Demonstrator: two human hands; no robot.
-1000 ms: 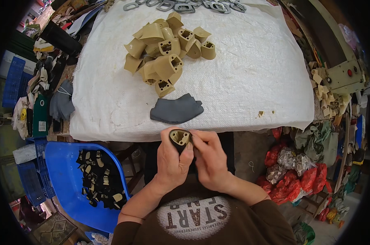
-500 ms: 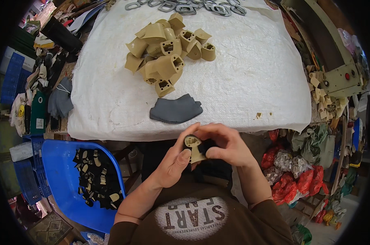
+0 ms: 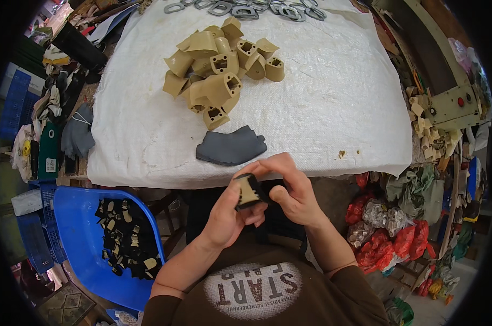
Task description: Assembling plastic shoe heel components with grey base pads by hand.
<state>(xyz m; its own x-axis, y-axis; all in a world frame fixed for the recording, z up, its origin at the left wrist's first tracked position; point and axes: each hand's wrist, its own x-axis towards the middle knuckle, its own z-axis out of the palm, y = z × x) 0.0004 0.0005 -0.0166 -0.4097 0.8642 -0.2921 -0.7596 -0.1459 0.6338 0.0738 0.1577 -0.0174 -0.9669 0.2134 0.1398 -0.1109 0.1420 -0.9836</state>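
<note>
Both hands meet just below the near edge of the counter [image 3: 148, 168], in front of the person's chest. Left hand [image 3: 227, 217] cups a small tan and black plastic part [image 3: 249, 191] from below, fingers curled round it, thumb side pressing on its lower edge. Right hand [image 3: 292, 190] is closed on the same part from the right and top, index finger arched over it, thumb against its side. So the part is gripped between both hands, held in the air, clear of the counter, tan face turned toward the camera.

Counter is covered with a white woven sheet [image 3: 322, 98]. On it, just beyond the hands, lies a flat dark grey curved piece [image 3: 230, 146], near the front edge. Further back sits a pile of tan plastic parts [image 3: 218, 68], heaped and touching each other, several showing square hollow openings. Along the far edge a row of grey metal rings [image 3: 246, 8].

Left of the person, below the counter, a blue plastic bin [image 3: 77, 228] holds small black and tan pieces [image 3: 127, 239]. A grey glove [image 3: 76, 136] lies on the cluttered shelf left of the counter. Right side: a beige machine [image 3: 447, 106] with buttons, red and clear bags [image 3: 387, 223] on the floor below it.
</note>
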